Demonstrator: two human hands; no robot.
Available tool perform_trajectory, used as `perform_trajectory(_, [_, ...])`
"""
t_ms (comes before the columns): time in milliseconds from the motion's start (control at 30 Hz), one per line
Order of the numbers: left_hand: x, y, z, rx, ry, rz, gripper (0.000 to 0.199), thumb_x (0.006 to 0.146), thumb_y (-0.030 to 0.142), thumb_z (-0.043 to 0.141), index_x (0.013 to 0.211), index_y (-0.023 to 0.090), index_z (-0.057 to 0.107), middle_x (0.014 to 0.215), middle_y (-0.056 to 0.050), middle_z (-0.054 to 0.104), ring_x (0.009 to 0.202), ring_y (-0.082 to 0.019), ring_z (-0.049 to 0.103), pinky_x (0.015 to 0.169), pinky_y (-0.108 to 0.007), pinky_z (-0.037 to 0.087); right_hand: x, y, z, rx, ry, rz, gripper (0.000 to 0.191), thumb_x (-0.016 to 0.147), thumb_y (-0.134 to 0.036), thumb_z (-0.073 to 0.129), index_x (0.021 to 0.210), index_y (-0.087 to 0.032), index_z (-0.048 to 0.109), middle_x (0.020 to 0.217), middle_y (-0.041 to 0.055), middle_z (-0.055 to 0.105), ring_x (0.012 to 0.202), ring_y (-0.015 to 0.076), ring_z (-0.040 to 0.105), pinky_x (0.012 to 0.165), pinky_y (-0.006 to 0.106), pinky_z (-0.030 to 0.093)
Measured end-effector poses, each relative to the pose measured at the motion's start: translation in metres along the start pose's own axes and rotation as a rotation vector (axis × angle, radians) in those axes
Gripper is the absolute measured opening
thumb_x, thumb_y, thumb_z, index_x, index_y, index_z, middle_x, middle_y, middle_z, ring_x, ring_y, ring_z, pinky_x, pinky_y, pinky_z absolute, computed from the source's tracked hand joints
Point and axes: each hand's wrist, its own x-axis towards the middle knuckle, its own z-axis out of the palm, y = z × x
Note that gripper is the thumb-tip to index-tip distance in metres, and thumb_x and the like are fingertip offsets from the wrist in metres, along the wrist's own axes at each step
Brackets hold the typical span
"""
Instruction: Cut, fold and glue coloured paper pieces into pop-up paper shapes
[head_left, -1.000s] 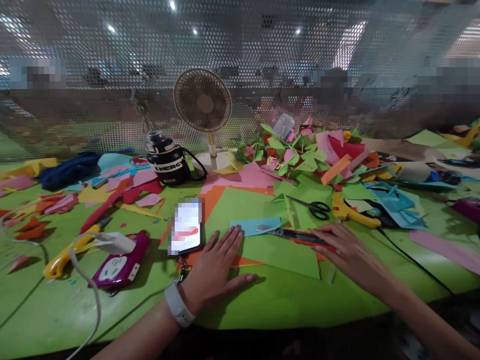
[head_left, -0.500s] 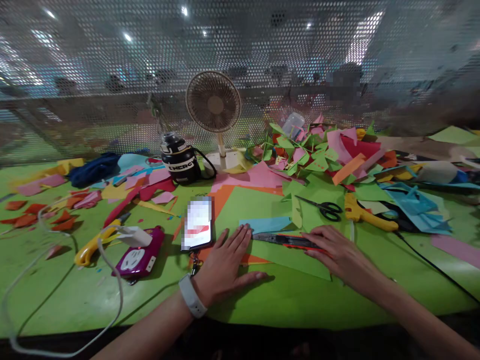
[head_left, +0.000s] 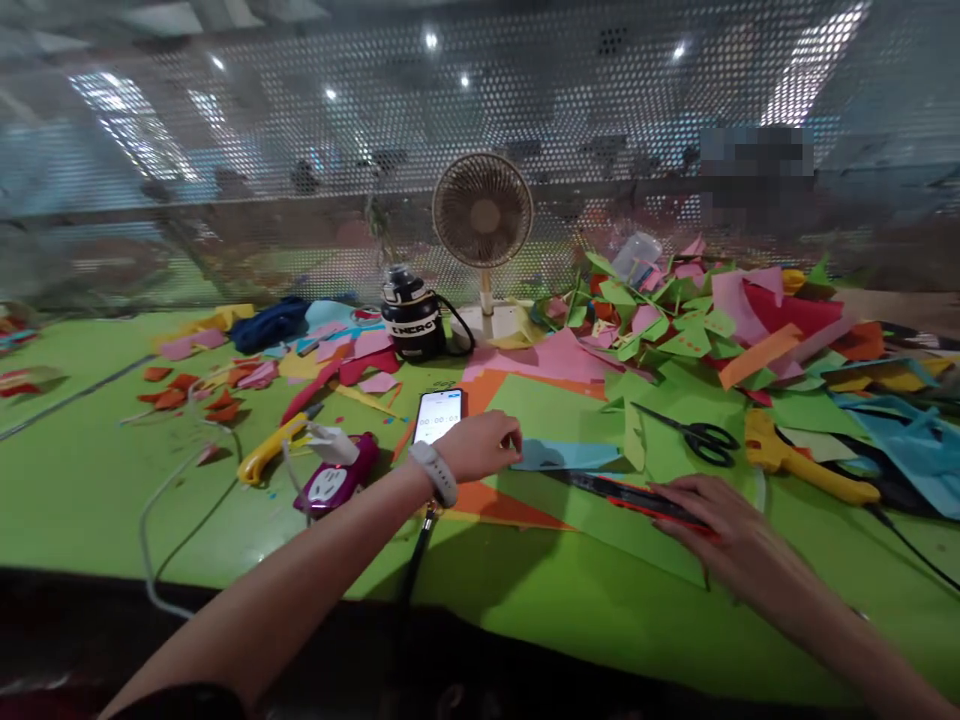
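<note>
My right hand (head_left: 716, 515) is wrapped round a red and black utility knife (head_left: 637, 495), whose blade end points left over the green paper sheet (head_left: 562, 405). My left hand (head_left: 487, 445) is closed, its thumb and fingertips drawn together at the left end of a light blue paper strip (head_left: 574, 456). Whether the fingertips grip the strip is too unclear to see. Orange paper (head_left: 517, 505) shows from under the green sheet. Just behind my left wrist lies a lit phone (head_left: 439, 410), partly covered. Black scissors (head_left: 709, 443) rest to the right of the strip.
A yellow glue gun (head_left: 810, 465) with a cord lies at right. Behind are a heap of paper scraps (head_left: 675, 320), a small fan (head_left: 484, 210) and a black bottle (head_left: 412, 320). At left are a yellow-handled tool (head_left: 270, 450), a purple power block (head_left: 360, 470) and a white cable.
My left hand has lifted from lying flat and closed at the blue strip's left end. The knife and right hand have shifted slightly away from it. The view has swung left.
</note>
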Motion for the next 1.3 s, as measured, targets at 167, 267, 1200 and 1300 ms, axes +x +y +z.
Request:
perform_trajectory(167, [0.029, -0.008, -0.007, -0.072, -0.228, 0.029, 0.016, 0.074, 0.025, 0.065, 0.087, 0.016, 0.066, 0.082, -0.004, 0.070, 0.076, -0.017, 0.062, 0.066, -0.025, 0.045, 0.003, -0.002, -0.001, -0.005, -0.036, -0.024, 0.035, 0.090, -0.044, 0.045, 0.115, -0.026, 0.062, 0.099, 0.0083, 0.063, 0.089, 0.0220, 0.062, 0.075, 0.034, 0.053])
perform_trajectory(267, [0.044, -0.015, -0.007, -0.110, -0.325, 0.061, 0.012, 0.071, 0.022, 0.067, 0.082, 0.016, 0.068, 0.079, -0.003, 0.071, 0.074, -0.016, 0.061, 0.066, -0.025, 0.045, 0.006, -0.009, -0.005, 0.003, -0.069, -0.017, 0.034, 0.091, -0.043, 0.045, 0.113, -0.025, 0.063, 0.097, 0.0086, 0.063, 0.087, 0.0212, 0.062, 0.074, 0.033, 0.053])
perform_trajectory(1200, [0.065, -0.051, 0.002, -0.492, -0.510, 0.151, 0.022, 0.057, 0.029, 0.076, 0.075, 0.020, 0.066, 0.069, 0.001, 0.069, 0.069, -0.015, 0.059, 0.072, -0.029, 0.045, 0.017, -0.023, -0.002, 0.114, -0.154, -0.084, 0.031, 0.091, -0.026, 0.047, 0.120, -0.025, 0.059, 0.096, 0.0076, 0.055, 0.086, 0.0185, 0.055, 0.073, 0.032, 0.050])
perform_trajectory(1300, [0.064, -0.050, 0.001, -0.488, -0.499, 0.146, 0.021, 0.057, 0.027, 0.075, 0.074, 0.020, 0.066, 0.068, 0.002, 0.068, 0.069, -0.015, 0.058, 0.071, -0.029, 0.044, 0.016, -0.026, -0.001, 0.088, -0.109, -0.103, 0.032, 0.090, -0.025, 0.047, 0.120, -0.024, 0.059, 0.096, 0.0082, 0.056, 0.085, 0.0194, 0.056, 0.072, 0.033, 0.051])
